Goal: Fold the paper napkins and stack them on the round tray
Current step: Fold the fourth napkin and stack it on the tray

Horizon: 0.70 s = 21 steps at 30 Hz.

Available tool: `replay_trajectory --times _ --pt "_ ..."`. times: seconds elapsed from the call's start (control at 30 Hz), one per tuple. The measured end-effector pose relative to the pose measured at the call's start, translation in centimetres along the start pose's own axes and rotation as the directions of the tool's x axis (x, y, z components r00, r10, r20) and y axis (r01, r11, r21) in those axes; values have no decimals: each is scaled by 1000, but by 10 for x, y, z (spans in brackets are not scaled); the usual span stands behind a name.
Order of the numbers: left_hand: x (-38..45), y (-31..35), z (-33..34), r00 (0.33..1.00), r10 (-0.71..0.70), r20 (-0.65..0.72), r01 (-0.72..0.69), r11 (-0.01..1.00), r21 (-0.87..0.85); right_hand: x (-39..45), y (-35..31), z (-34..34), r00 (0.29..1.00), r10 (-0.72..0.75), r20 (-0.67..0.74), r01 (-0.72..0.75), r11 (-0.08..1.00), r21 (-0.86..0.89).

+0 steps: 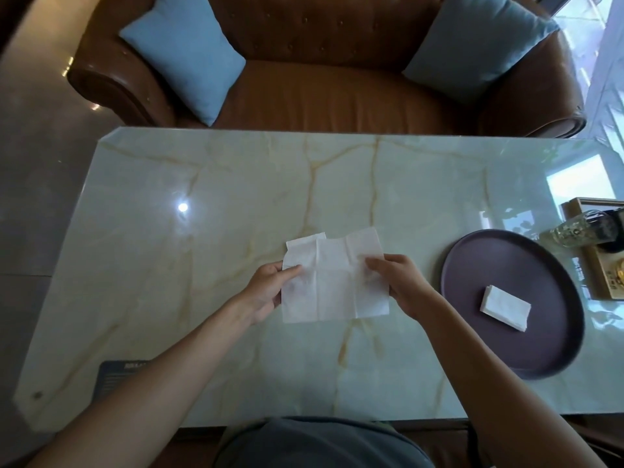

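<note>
Clearly early on: an unfolded napkin was pinched between the left hand and right hand above the table, while one folded napkin already lay on the round tray right of the right hand

- We see the left hand and right hand pinching an unfolded paper napkin above the marble table.
- At right, a folded napkin lies on the round tray.
</note>
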<state>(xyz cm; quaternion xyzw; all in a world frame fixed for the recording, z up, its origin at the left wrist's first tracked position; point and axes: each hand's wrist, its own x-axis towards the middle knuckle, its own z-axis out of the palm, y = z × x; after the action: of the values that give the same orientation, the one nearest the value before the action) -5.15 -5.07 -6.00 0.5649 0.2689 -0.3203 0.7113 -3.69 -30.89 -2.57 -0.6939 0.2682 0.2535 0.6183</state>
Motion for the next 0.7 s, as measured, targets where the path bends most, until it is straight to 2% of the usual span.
replay_trajectory --times 0.07,0.2,0.4,0.7 --pt "0 3 0 1000 3 17 -4 999 41 -1 0 -3 1000 4 1 -5 1000 10" --pt "-5 18 1 995 71 73 -71 997 1 -3 -6 -11 998 -6 55 0 995 96" --pt "-23 64 -1 953 241 182 -224 969 -109 -7 -39 -27 959 -215 184 146 932 332" --pt "-38 95 -5 895 379 235 -399 916 44 -17 -69 -30 910 -362 201 302 912 276"
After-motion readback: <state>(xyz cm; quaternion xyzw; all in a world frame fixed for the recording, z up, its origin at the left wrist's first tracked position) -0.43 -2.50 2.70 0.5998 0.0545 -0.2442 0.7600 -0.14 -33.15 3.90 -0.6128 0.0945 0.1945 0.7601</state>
